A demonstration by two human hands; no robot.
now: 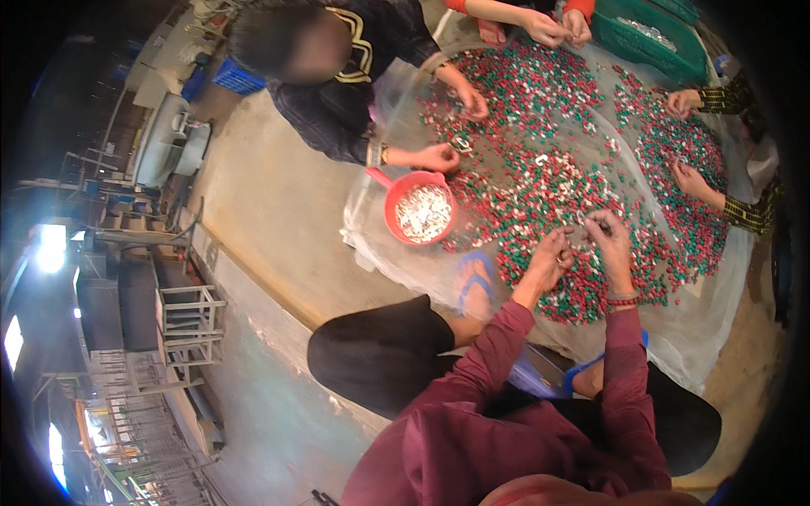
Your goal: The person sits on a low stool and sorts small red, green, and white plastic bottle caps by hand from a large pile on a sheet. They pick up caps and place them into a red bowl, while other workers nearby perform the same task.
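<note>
My left hand point(551, 260) is closed in a pinch just above a spread of small red, green and white pieces point(553, 185). Beside it, my right hand point(611, 239) has its fingertips bent together. A pale curved bit shows by the right fingertips, too small to name. What the left fingers hold, if anything, cannot be made out. Under the pieces lies a clear plastic sheet point(371, 228). To the left of the pile stands a red plastic dipper point(389, 211) with a handle, filled with whitish small pieces point(423, 212).
Across the pile, a person's hands point(439, 158) work near a small pale piece. Another person's hands point(548, 30) are at the top, next to a green crate point(692, 46). A third person's hands point(693, 180) reach in from the right. A wooden rack point(190, 325) stands far left.
</note>
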